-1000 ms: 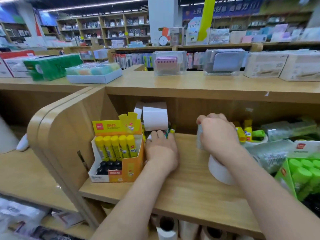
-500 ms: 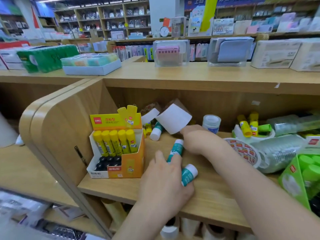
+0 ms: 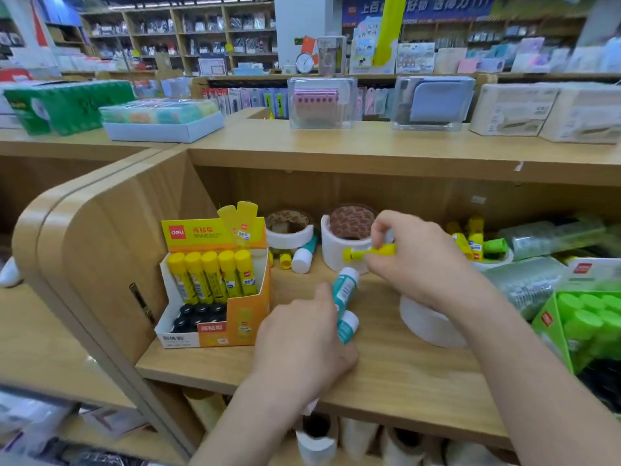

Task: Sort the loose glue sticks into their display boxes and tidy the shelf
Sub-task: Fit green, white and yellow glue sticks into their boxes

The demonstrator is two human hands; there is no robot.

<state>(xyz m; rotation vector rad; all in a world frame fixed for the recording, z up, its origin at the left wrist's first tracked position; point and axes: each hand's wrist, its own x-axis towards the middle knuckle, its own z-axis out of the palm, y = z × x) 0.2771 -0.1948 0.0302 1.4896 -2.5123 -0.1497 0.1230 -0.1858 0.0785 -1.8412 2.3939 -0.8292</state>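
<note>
My left hand [image 3: 302, 344] grips two teal glue sticks with white caps [image 3: 344, 290] above the wooden shelf [image 3: 386, 375]. My right hand [image 3: 423, 260] pinches a small yellow glue stick [image 3: 369, 252], held sideways in front of a white tape roll [image 3: 336, 250]. An orange and yellow display box [image 3: 235, 317] at the shelf's left holds a row of yellow glue sticks [image 3: 211, 277] and black ones in front. Behind it lie a loose teal stick [image 3: 304, 255] and a small yellow one [image 3: 285, 258]. More yellow sticks [image 3: 468, 243] stand in a roll at the right.
A green display box [image 3: 551, 327] of green-capped sticks stands at the right edge, with clear wrapped packs [image 3: 527, 287] behind it. A second white tape roll [image 3: 426, 324] lies under my right forearm and another roll [image 3: 289, 230] at the back. The shelf's curved side panel [image 3: 100, 264] closes the left.
My right hand has let go of the white roll, which now stands upright at the back, and has picked up a yellow glue stick. My left hand still holds the two teal sticks.
</note>
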